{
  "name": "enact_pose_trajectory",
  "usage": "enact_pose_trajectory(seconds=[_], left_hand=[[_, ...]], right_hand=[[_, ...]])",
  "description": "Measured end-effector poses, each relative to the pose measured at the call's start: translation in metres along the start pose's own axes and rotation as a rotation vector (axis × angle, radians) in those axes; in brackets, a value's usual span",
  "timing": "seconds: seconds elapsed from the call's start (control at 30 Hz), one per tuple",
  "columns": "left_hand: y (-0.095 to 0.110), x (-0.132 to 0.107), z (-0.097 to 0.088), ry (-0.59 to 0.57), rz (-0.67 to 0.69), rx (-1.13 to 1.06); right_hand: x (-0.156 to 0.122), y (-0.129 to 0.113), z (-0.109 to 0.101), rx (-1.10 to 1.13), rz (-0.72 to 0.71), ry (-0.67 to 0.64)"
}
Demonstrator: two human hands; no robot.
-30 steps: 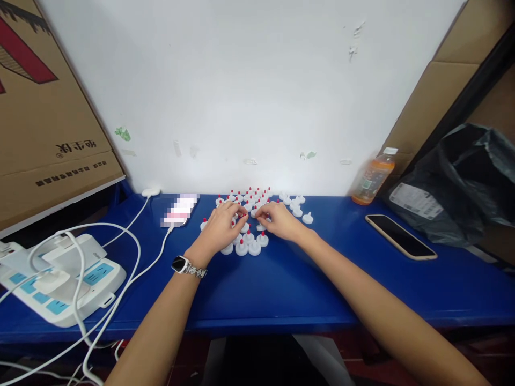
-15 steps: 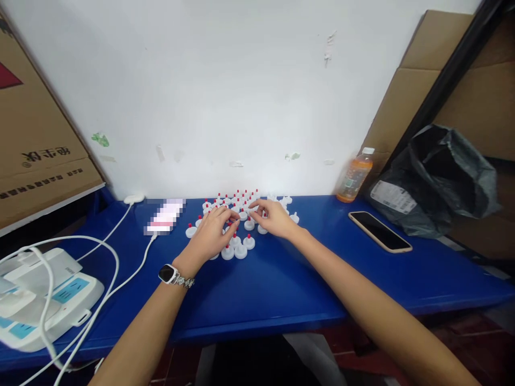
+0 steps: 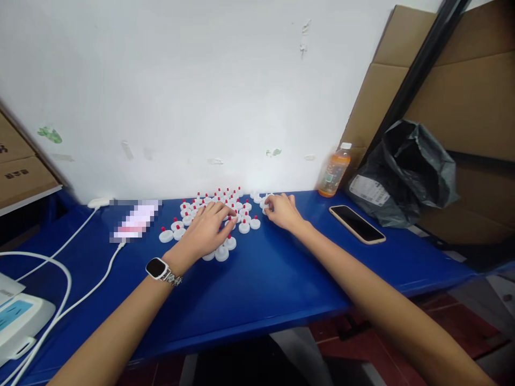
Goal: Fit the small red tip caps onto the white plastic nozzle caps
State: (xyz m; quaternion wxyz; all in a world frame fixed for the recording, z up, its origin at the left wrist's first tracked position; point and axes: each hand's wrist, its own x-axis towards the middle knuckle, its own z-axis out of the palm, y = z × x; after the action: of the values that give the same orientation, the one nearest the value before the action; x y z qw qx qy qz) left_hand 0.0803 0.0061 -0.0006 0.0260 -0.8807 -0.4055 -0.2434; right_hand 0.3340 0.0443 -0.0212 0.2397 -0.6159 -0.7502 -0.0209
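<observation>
Several small white caps with red tips [image 3: 243, 227] stand clustered on the blue table [image 3: 281, 279] near the white wall. My left hand [image 3: 207, 230], a watch on its wrist, lies over the left part of the cluster with fingers curled and pinched around a cap. My right hand [image 3: 281, 212] rests at the right end of the cluster, fingers closed on a white cap [image 3: 265, 204]. What exactly sits inside my left fingers is partly hidden.
An orange drink bottle [image 3: 335, 170] stands by the wall. A dark phone [image 3: 356, 224] lies right of my hands, before a black plastic bag [image 3: 406, 171] and cardboard. At left lie a pink blurred object [image 3: 134, 220], white cables [image 3: 68, 241] and a power strip [image 3: 18, 321].
The view has swung right, so everything shifted left in frame. My right hand moved away from the left hand to the right end of the caps. My left hand stayed on the cluster.
</observation>
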Motion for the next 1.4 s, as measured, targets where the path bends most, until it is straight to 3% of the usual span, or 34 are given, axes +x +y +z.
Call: enact_pose_trajectory(seconds=[0.2,0.37,0.5,0.6,0.7,0.8,0.9,1.27,1.4], left_hand=[[0.003,0.012,-0.001,0.061,-0.005,-0.045],[-0.001,0.006,0.002,0.103,0.004,-0.087],[-0.018,-0.007,-0.006,0.056,0.030,-0.133],[-0.036,-0.020,-0.013,0.093,-0.049,-0.169],[-0.050,-0.032,-0.016,0.094,-0.184,-0.185],[-0.054,-0.038,-0.014,0.087,-0.243,-0.196],[-0.051,-0.038,-0.012,0.096,-0.236,-0.215],[-0.044,-0.038,-0.017,0.066,-0.236,-0.221],[-0.045,-0.037,-0.014,0.085,-0.193,-0.210]], right_hand=[[-0.002,-0.014,-0.001,0.264,-0.059,0.073],[-0.012,-0.057,-0.008,0.731,-0.171,0.099],[-0.013,-0.086,-0.002,0.888,-0.266,0.093],[-0.006,-0.094,0.008,0.777,-0.289,0.069],[0.003,-0.098,0.017,0.428,-0.382,-0.045],[0.010,-0.106,0.021,0.118,-0.474,-0.150],[0.016,-0.116,0.022,-0.014,-0.490,-0.208],[0.022,-0.113,0.036,0.015,-0.466,-0.265],[0.015,-0.110,0.028,0.156,-0.450,-0.140]])
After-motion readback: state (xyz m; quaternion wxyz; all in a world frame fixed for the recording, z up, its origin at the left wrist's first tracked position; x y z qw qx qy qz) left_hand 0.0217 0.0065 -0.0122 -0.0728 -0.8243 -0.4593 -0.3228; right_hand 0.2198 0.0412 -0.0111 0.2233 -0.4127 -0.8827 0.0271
